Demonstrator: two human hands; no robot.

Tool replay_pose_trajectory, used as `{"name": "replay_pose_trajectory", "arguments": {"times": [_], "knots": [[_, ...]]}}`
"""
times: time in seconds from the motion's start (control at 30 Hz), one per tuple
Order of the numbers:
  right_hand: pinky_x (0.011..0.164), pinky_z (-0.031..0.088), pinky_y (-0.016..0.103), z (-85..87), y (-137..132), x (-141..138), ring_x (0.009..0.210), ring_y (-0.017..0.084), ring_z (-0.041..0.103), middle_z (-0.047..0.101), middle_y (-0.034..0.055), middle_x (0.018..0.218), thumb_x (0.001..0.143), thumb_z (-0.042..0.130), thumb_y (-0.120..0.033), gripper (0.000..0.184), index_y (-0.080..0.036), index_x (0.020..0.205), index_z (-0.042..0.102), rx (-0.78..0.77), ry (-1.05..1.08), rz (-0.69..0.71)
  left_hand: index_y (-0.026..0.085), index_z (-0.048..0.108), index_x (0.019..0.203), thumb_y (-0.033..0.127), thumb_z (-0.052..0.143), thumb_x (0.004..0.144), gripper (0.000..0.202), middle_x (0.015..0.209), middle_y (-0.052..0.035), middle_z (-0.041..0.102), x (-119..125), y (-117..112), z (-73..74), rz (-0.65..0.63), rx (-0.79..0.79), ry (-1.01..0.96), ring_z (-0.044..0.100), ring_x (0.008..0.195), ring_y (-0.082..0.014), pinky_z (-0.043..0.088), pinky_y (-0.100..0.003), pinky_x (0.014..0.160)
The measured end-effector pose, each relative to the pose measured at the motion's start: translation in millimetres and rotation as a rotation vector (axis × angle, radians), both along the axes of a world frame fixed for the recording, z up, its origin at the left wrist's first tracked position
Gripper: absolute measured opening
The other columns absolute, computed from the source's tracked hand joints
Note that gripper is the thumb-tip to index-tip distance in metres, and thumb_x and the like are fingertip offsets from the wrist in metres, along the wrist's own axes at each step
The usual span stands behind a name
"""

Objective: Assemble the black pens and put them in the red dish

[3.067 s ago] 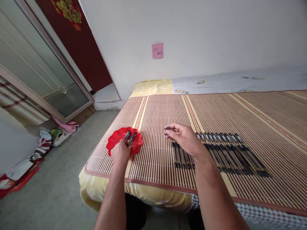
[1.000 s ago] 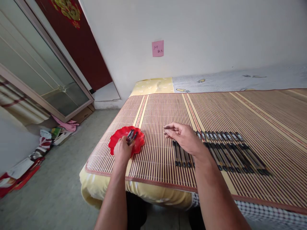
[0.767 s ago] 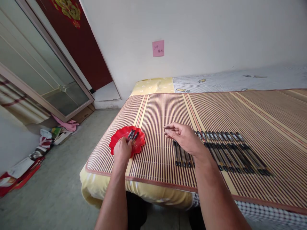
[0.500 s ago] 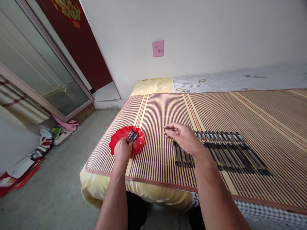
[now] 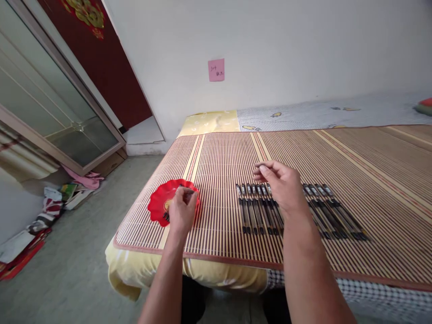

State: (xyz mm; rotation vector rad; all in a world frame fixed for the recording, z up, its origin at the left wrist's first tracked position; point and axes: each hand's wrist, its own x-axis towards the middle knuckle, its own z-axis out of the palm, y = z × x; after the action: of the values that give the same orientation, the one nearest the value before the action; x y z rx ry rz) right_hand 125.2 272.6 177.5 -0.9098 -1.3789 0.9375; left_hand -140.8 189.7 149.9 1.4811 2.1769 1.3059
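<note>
My left hand (image 5: 183,209) is above the right side of a scalloped red plate (image 5: 155,204), its fingers closed around short dark pieces that look like pen caps (image 5: 189,194). A few more dark pieces (image 5: 166,217) show in the plate beside my wrist. My right hand (image 5: 283,184) is held over a row of black pens (image 5: 254,216), thumb and fingers drawn together. Anything between those fingertips is too small to make out. Short labelled caps (image 5: 253,189) lie in a line at the pens' far ends. My right hand and forearm hide the row's middle.
A striped bamboo mat (image 5: 216,180) covers the bed, with a yellow sheet (image 5: 229,276) hanging over the front edge. Behind the bed is a white wall bearing a pink note (image 5: 216,69). Papers and cloth (image 5: 43,216) lie on the floor at left.
My left hand has risen and shifted right within the plate, lifting dark pieces. My right hand has moved right and slightly up, uncovering the left pens and caps. The view has turned slightly right.
</note>
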Motion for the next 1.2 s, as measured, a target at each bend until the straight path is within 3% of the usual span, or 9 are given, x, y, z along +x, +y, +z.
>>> {"name": "replay_pose_trajectory", "arguments": {"times": [0.17,0.37,0.53,0.83,1.0,1.2], "knots": [[0.073,0.065,0.036,6.3,-3,-5,0.072,0.017,0.072,0.075,0.0056,0.088,0.092,0.069,-0.037,0.020,-0.020,0.098,0.075,0.012,0.027,-0.044,0.020,0.064,0.091,0.023,0.067,0.089,0.005,0.084,-0.0024,0.069,63,1,-20.1,-0.264,-0.074,-0.007,0.065,0.075,-0.0173,0.051,-0.029,0.070],[0.073,0.064,0.037,10.4,-5,-1,0.074,0.017,0.072,0.073,0.0053,0.088,0.092,0.069,-0.039,0.021,-0.021,0.099,0.076,-0.006,-0.005,-0.047,0.018,0.063,0.119,0.027,0.069,0.091,0.031,0.116,-0.0122,0.065,108,1,-38.4,-0.283,-0.230,0.153,0.065,0.107,-0.0279,0.053,-0.042,0.093],[0.071,0.064,0.035,13.4,-5,5,0.071,0.016,0.070,0.073,0.0051,0.085,0.090,0.069,-0.038,0.020,-0.019,0.096,0.076,-0.014,0.036,-0.046,0.015,0.056,0.132,0.029,0.061,0.096,0.040,0.123,-0.0164,0.061,118,5,-43.4,-0.262,-0.270,0.223,0.060,0.118,-0.0313,0.049,-0.045,0.102],[0.072,0.063,0.034,16.5,-7,12,0.075,0.017,0.071,0.073,0.0056,0.087,0.091,0.068,-0.040,0.022,-0.020,0.097,0.075,-0.001,0.049,-0.038,0.014,0.052,0.138,0.029,0.062,0.093,0.048,0.122,-0.0172,0.058,121,11,-47.0,-0.237,-0.296,0.352,0.059,0.116,-0.0317,0.048,-0.043,0.099],[0.071,0.062,0.034,15.9,-5,15,0.073,0.016,0.071,0.073,0.0058,0.086,0.091,0.067,-0.040,0.023,-0.019,0.097,0.075,0.002,0.044,-0.062,0.020,0.052,0.136,0.029,0.063,0.091,0.047,0.121,-0.0147,0.058,123,11,-46.7,-0.231,-0.304,0.386,0.060,0.114,-0.0303,0.049,-0.042,0.098],[0.071,0.063,0.033,17.7,-7,15,0.074,0.016,0.071,0.074,0.0060,0.086,0.092,0.067,-0.039,0.021,-0.019,0.096,0.075,0.001,0.053,-0.055,0.017,0.055,0.134,0.027,0.065,0.088,0.048,0.120,-0.0153,0.058,121,15,-47.7,-0.238,-0.312,0.383,0.061,0.113,-0.0317,0.050,-0.044,0.096]]}}
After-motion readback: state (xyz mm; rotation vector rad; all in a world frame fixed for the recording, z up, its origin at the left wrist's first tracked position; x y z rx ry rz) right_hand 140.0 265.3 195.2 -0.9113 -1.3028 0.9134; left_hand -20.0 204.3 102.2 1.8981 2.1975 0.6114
